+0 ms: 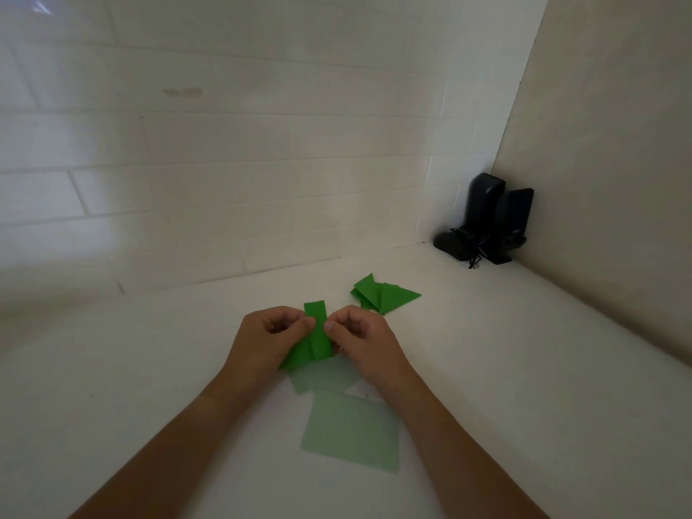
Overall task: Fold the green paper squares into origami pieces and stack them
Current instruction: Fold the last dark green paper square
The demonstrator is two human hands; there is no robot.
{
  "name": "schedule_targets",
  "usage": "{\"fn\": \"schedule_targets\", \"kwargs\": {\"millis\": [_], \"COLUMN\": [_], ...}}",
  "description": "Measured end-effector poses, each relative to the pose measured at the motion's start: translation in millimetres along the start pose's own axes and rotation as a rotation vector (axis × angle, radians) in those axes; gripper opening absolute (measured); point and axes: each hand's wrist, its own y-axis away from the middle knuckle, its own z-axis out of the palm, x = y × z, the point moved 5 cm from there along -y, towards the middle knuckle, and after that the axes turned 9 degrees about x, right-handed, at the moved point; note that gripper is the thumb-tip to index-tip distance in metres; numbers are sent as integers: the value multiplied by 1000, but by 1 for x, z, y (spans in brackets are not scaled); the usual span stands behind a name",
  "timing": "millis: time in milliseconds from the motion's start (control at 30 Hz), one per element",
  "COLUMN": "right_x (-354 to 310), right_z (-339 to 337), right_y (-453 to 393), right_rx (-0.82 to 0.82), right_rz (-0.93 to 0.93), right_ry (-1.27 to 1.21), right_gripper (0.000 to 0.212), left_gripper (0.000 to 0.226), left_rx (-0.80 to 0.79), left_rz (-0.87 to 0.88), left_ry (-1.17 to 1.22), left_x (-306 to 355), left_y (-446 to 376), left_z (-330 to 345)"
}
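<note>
We see our left hand (269, 337) and right hand (359, 339) pinching a half-folded green strip (318, 333) between curled fingers and thumbs, one hand on each side of it, held just above the white surface (149, 368). Beyond the strip, toward the corner, lies a pile of folded green triangles (382, 295). Nearer us than the strip lie paler green paper squares (352, 430), flat on the surface; perhaps two or three overlap. Well beyond the strip, black speakers (490, 219) stand in the corner.
</note>
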Motion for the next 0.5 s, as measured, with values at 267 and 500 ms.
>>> {"fn": "schedule_targets", "kwargs": {"millis": [267,500], "right_x": [3,3], "right_z": [-7,-4], "right_y": [-2,-1], "right_rx": [108,83], "right_rz": [12,25], "right_ry": [0,28], "right_gripper": [10,8], "left_gripper": [11,6], "left_rx": [-72,-23], "left_rz": [63,91], "left_ry": [-129,-116], "left_x": [-6,-8], "left_y": [-4,-7], "left_z": [3,-1]}}
